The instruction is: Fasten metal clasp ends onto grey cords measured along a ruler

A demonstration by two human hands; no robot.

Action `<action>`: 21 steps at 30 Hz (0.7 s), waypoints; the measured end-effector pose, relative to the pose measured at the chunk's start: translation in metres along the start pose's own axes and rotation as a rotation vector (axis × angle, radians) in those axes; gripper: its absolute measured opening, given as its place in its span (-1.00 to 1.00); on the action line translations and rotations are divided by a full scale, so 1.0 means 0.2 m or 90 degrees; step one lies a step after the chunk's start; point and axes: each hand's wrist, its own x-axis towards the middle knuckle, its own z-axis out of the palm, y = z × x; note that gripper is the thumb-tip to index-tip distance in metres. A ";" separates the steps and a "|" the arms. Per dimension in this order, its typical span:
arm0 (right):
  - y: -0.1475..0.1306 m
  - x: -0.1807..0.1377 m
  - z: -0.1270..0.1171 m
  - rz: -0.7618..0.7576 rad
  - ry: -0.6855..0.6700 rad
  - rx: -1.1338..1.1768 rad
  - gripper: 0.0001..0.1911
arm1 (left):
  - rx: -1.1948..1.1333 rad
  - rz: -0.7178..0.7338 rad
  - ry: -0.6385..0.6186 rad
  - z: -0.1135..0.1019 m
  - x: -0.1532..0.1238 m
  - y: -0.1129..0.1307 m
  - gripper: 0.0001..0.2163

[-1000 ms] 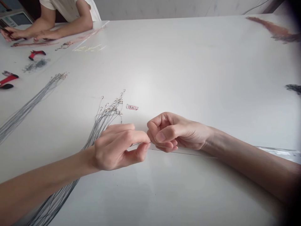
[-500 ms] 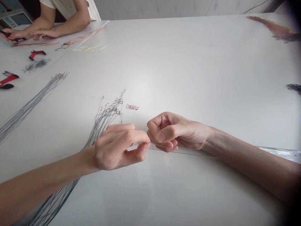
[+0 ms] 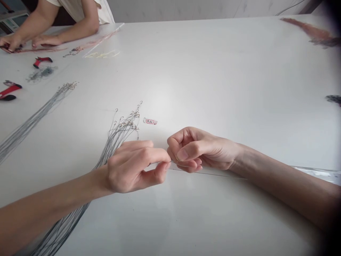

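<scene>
My left hand (image 3: 137,165) is closed in a pinch on a thin grey cord (image 3: 153,163), a short piece of which shows behind the fingertips. Close against it, my right hand (image 3: 190,151) has its thumb and forefinger pressed together where the cord runs in. Whatever else the right fingers grip is hidden. Under my left wrist lies a bundle of grey cords (image 3: 106,151), their ends carrying small metal hooks or clasps (image 3: 129,122). A small clear packet with a red-framed label (image 3: 150,121) sits just beyond my hands.
At left lies another bundle of grey cords (image 3: 37,115). Red-handled pliers (image 3: 42,61) and a second red-and-black tool (image 3: 10,91) are farther up. A co-worker's arms (image 3: 77,33) rest at the upper left. A clear plastic strip (image 3: 314,173) passes under my right forearm.
My hands hold practically the same pose. At the upper left, the co-worker's hands have moved apart, one shifting left and down.
</scene>
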 end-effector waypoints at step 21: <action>-0.01 0.00 0.00 0.003 0.002 0.010 -0.80 | -0.025 0.033 0.029 0.02 0.00 -0.02 -0.85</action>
